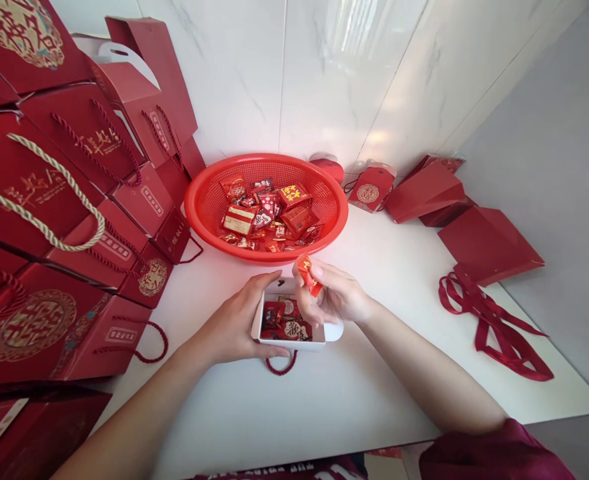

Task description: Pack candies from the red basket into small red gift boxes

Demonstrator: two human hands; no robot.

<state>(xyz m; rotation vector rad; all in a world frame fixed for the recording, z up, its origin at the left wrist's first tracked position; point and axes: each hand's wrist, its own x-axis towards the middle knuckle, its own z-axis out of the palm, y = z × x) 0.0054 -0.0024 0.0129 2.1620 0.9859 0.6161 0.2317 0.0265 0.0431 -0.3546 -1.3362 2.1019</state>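
My left hand (pixel 247 320) grips the left side of a small white-walled gift box (pixel 294 345), which stands open with a dark red cord loop at its near side. Inside the box lie several red wrapped candies (pixel 273 315). Pinched in my right hand (pixel 337 293) is a shiny red candy packet (pixel 309 275) with yellow print, above the right part of the box. Just beyond the box stands a red plastic basket (pixel 194 217) with a perforated wall, holding many candies in red, gold and white wrappers.
Stacked red gift boxes (pixel 34 200) with rope handles fill the left side. Small red boxes (pixel 371 189) and folded red cartons (pixel 489 243) stand along the wall at the right. A dark red ribbon (pixel 494 327) lies near the table's right edge. White tiles (pixel 334 73) rise behind.
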